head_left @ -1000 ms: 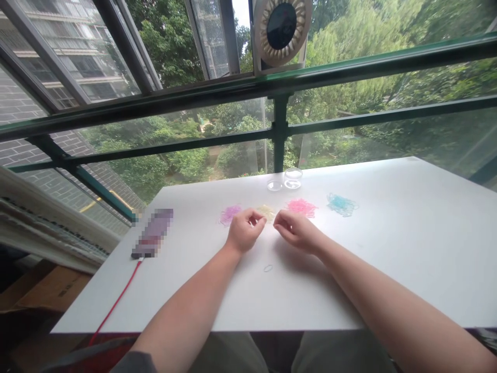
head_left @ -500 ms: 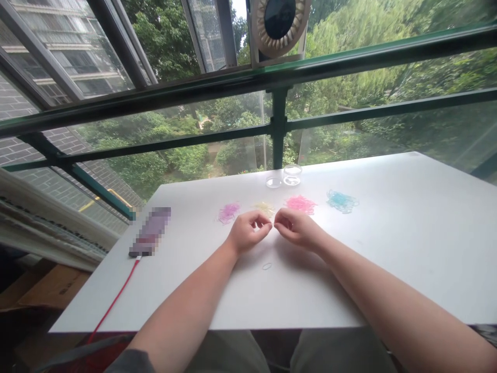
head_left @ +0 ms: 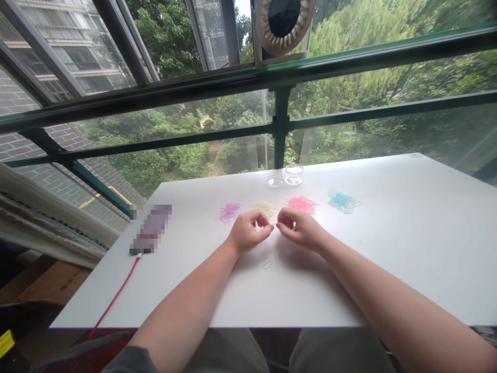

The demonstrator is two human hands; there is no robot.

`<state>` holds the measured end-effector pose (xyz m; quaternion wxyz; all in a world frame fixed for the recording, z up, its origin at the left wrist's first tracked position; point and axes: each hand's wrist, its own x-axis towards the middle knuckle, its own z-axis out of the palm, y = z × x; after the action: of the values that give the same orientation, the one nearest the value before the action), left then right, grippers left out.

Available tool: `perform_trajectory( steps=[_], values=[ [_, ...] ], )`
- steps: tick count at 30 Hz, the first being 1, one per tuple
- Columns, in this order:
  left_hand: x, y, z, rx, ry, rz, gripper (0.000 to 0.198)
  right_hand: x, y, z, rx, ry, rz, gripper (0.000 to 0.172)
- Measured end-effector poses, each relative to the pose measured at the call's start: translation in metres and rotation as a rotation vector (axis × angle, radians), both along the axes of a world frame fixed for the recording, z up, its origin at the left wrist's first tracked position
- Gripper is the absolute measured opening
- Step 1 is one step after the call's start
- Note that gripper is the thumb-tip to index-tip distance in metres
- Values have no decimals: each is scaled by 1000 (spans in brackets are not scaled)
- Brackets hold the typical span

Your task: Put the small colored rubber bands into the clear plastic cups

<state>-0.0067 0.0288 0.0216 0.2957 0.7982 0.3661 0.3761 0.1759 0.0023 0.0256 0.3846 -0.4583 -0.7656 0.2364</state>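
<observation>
Between my pinched fingertips, a small pale rubber band (head_left: 275, 224) spans the narrow gap. My left hand (head_left: 250, 230) grips one end with thumb and forefinger. The other end sits in the pinch of my right hand (head_left: 297, 227). A single loose rubber band (head_left: 267, 265) lies on the white table below my hands. Behind them are loose piles of bands: purple (head_left: 230, 211), yellow (head_left: 264, 208), pink (head_left: 302, 204) and blue (head_left: 344, 201). My hands partly cover the yellow and pink piles.
A clear round container (head_left: 294, 175) and a flat clear disc (head_left: 275, 182), perhaps its lid, stand at the back of the white table (head_left: 407, 233). On the left lies a blurred-out phone (head_left: 152, 228) with a red cable (head_left: 116, 296) over the front edge. Railing and windows border the back.
My right hand has shifted slightly right, so the gap between my fingertips is wider and the band shows across it. The view has moved a little.
</observation>
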Motion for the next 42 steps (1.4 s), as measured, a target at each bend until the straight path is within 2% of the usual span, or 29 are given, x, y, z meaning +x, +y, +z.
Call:
perform_trajectory(
  steps=[14,23,37,42],
  values=[
    [2,-2,-1,-65,42,-47,12,0,-3,-1,-35,-52,74,7],
    [3,-2,-2,-120,43,-48,19,2,-2,-3,-53,-97,70,6],
    [4,-3,-5,-150,97,-46,19,9,2,-18,-24,-164,99,10],
    [5,-4,-5,-151,134,-54,22,8,-3,-18,-33,-151,47,15]
  ],
)
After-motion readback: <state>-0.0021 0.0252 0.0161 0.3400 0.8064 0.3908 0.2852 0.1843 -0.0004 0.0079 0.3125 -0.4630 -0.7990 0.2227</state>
